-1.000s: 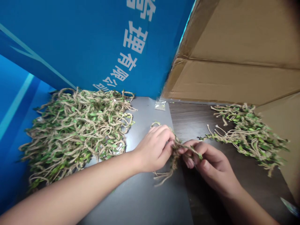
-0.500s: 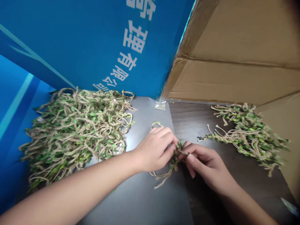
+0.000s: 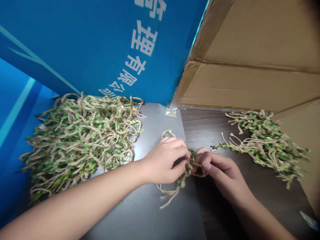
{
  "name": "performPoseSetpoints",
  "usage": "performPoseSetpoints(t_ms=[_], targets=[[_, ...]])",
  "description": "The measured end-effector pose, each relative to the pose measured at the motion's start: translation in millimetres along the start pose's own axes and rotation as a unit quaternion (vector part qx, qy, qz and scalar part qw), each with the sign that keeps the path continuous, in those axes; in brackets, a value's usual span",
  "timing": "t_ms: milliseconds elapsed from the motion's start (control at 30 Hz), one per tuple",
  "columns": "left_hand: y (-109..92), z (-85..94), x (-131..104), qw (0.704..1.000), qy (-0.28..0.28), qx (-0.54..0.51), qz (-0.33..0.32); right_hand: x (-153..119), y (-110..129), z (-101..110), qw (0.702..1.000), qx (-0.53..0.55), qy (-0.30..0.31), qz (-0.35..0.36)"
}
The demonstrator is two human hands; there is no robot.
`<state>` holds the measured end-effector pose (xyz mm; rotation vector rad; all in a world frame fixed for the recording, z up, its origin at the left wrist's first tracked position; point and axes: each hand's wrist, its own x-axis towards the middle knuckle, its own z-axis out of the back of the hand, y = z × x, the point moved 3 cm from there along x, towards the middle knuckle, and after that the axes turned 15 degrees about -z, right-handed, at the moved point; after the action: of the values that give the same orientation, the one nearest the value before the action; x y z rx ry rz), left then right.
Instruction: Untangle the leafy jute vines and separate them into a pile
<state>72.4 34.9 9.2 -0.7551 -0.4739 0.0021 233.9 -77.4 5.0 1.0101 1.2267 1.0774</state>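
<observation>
Between my hands is a leafy twine garland (image 3: 182, 180), tan cord with small green leaves. My left hand (image 3: 167, 160) pinches it from the left, fingers closed round the cord. Opposite, my right hand (image 3: 220, 170) grips a strand of the same garland between thumb and forefinger. A loop of cord sticks up behind my left hand, and loose ends hang below it. Part of the garland is covered by my fingers. Left of my hands lies a big heap of similar garlands (image 3: 90, 133); a smaller pile of garlands (image 3: 270, 146) is on the right.
A grey sheet (image 3: 155, 213) covers part of the dark wood-grain table (image 3: 200, 123). At the back stand a blue panel (image 3: 100, 43) with white characters and a brown cardboard panel (image 3: 250, 83). A small clear packet (image 3: 171, 112) lies near their corner.
My right hand has drawn a strand slightly to the right, and a small cord loop now shows under its fingers. The loose ends below my left hand have shifted left and down.
</observation>
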Motion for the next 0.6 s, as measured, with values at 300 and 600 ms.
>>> performPoseSetpoints(t_ms=[300,600], targets=[[0.6,2.0,-0.1,0.999,-0.030,-0.021,0.005,-3.1,-9.1,4.0,1.000,0.031,-0.001,-0.001],[2.2,0.4,-1.6,0.999,-0.027,-0.016,0.014,-2.1,-4.9,1.8,0.999,0.027,-0.019,-0.033]])
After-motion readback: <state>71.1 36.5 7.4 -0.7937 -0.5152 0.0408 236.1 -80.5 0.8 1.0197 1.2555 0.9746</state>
